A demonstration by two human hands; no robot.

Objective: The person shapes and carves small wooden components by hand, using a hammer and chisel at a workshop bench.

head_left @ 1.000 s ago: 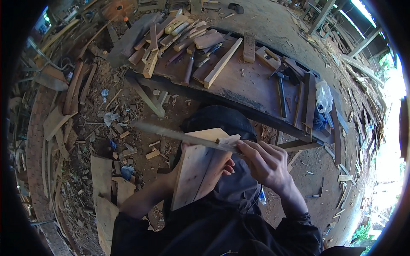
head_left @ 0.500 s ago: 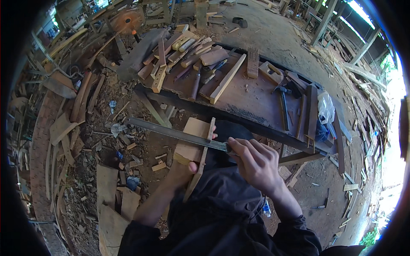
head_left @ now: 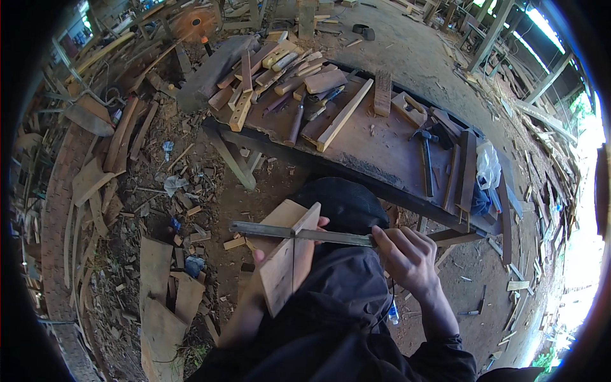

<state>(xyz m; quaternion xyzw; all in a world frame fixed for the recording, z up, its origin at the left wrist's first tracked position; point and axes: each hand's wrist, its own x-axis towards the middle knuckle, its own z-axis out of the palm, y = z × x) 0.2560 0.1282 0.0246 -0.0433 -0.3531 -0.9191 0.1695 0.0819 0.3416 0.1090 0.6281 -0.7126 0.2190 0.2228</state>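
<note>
- The wooden piece (head_left: 281, 272), made of pale boards set at an angle, is at the centre of the frame, above the person's dark clothing (head_left: 344, 286).
- The left hand (head_left: 259, 256) has its grip clamped on that piece, fingertips showing at both sides; the rest of the hand is hidden behind the wood.
- The right hand (head_left: 408, 256), right of centre, has its grip closed on one end of a flat metal bar (head_left: 337, 238), which crosses the upper part of the wood.
- A dark brown counter (head_left: 382, 149) slants from the upper middle down to the right, its surface scuffed and dusty.
- At its upper-left end lies a heap of wood offcuts (head_left: 324, 81) and handled tools; a pale strip (head_left: 345, 116) lies to the right of them.
- Farther right on the counter are an upright-looking block (head_left: 382, 93), a wooden hand plane (head_left: 409, 110), a hammer (head_left: 427, 164) and a clear plastic bag (head_left: 488, 167).
- The earthen floor (head_left: 445, 270) is strewn with chips, thickest at left; broad boards (head_left: 157, 318) lie at lower left.
- An orange disc (head_left: 196, 24) shows at upper left, posts (head_left: 548, 77) at upper right, and glaring daylight along the right edge.
</note>
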